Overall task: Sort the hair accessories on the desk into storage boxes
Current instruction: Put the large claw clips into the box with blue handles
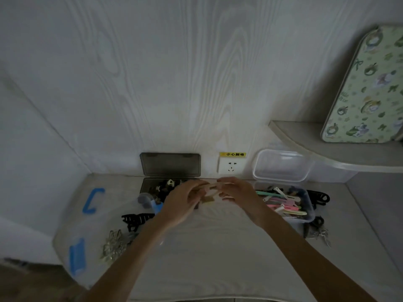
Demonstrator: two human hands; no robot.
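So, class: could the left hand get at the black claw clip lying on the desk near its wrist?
Probably yes: the black claw clip lies uncovered beside the left hand, but that hand is gripping a pale hair clip first.

The desk (218, 247) has a pale top and meets the wall at its far edge. The dark box (152, 188) stands at that far edge with its lid up. Right of the dark box is a clear box (305, 211) of coloured clips. Left of the dark box lies a clear lid with blue latches (77, 256). Near that lid lie a black claw clip (136, 220) and a silver clip (113, 245).
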